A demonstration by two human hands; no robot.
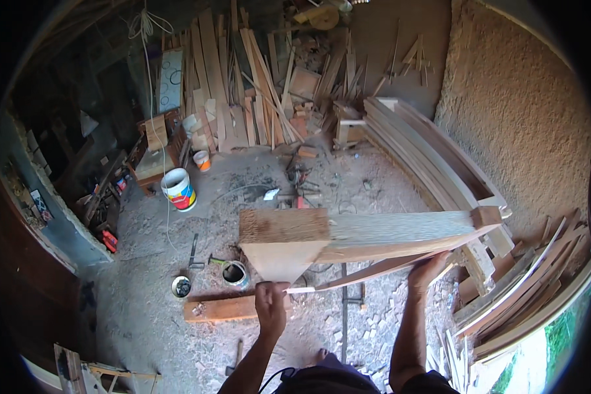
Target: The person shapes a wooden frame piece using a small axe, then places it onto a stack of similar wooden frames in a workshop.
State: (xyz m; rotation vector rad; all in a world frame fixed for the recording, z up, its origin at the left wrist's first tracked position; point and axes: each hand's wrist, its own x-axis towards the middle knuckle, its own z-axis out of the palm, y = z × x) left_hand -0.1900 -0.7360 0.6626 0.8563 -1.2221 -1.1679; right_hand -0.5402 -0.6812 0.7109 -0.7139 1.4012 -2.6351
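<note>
In front of me is a large wooden workpiece, a long beam (400,230) with a thick block (284,226) at its left end that tapers downward. A thin wooden strip (374,269) slants below the beam, rising to the right. My left hand (270,305) is closed at the strip's pale left end, right under the block's narrow tip. My right hand (430,269) grips the strip's right part from below, near the beam's right end; some of its fingers are hidden behind the wood.
On the floor stand a paint bucket (179,189), a smaller orange-and-white bucket (202,161) and two small pots. A wooden beam (220,308) lies left of my feet. Long boards (433,151) rest at the right, planks (226,79) lean at the back, and wood offcuts (374,325) litter the floor.
</note>
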